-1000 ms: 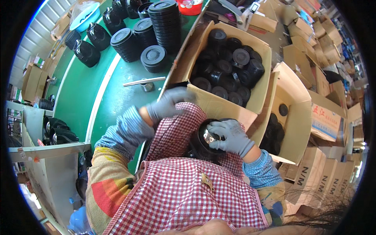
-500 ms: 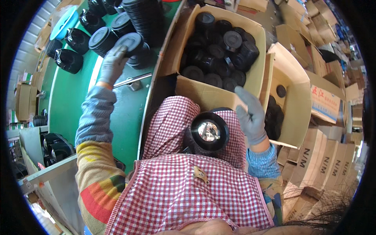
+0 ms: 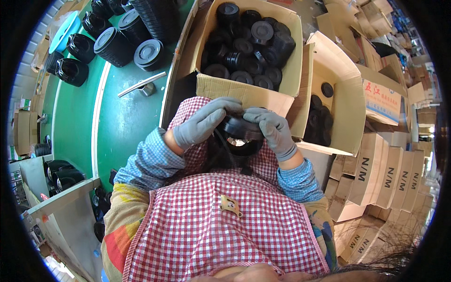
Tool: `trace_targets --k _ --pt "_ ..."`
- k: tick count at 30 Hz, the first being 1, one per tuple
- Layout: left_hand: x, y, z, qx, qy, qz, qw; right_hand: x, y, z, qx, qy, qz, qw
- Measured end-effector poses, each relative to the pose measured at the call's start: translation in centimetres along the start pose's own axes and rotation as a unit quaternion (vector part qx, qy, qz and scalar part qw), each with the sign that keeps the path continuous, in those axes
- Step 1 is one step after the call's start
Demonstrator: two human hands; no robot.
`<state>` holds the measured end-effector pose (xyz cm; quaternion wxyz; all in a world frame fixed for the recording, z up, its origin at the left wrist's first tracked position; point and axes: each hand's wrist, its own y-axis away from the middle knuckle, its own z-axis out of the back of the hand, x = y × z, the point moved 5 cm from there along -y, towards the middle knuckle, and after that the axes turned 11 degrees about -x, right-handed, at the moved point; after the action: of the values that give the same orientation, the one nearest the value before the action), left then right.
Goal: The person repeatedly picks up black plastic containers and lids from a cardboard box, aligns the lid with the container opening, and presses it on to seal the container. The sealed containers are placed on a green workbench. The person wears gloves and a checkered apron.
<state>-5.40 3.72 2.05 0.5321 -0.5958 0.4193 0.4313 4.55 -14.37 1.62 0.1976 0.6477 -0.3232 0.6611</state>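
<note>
A round black lid (image 3: pixel 238 126) is held tilted at the far rim of a black jug-like vessel (image 3: pixel 244 151) resting in my lap. Part of the vessel's shiny inside shows below the lid's near edge. My left hand (image 3: pixel 204 123), in a grey glove, closes on the lid's left side. Gloved in grey too, my right hand (image 3: pixel 273 129) grips the lid from the right with its fingers curled over the edge. The thumbs' exact contact is partly hidden.
A green bench (image 3: pixel 127 110) at left carries lid stacks (image 3: pixel 112 46), black vessels (image 3: pixel 71 71), a blue basin (image 3: pixel 65 32) and a metal rod (image 3: pixel 141 84). An open carton (image 3: pixel 292 70) of black lids lies ahead, another carton (image 3: pixel 350 101) beside it. Boxes (image 3: pixel 371 169) are piled at right.
My left hand has come from the bench to my lap with a lid taken from a stack. My right hand has moved left and down onto the lid.
</note>
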Motion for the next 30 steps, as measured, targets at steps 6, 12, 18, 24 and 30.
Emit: trace_targets --k 6,12,18,24,30 --pt "1.2 0.5 -1.5 -0.029 -0.053 -0.096 0.994 1.4 1.2 -0.5 0.039 0.112 0.155 0.981" --pt "1.3 -0.1 -1.7 -0.008 -0.069 -0.124 0.99 1.3 1.5 -0.5 0.024 0.107 0.165 0.98" --pt "0.8 0.1 -1.2 -0.017 -0.055 -0.114 0.992 1.3 2.5 -0.2 -0.048 0.146 0.121 0.981" --pt "1.1 0.2 -1.5 -0.023 -0.06 -0.088 0.994 0.3 2.3 -0.4 -0.135 0.075 0.027 0.988" --pt "0.7 -0.1 -1.6 -0.029 -0.126 -0.201 0.971 0.1 1.6 -0.3 -0.046 0.107 0.149 0.982"
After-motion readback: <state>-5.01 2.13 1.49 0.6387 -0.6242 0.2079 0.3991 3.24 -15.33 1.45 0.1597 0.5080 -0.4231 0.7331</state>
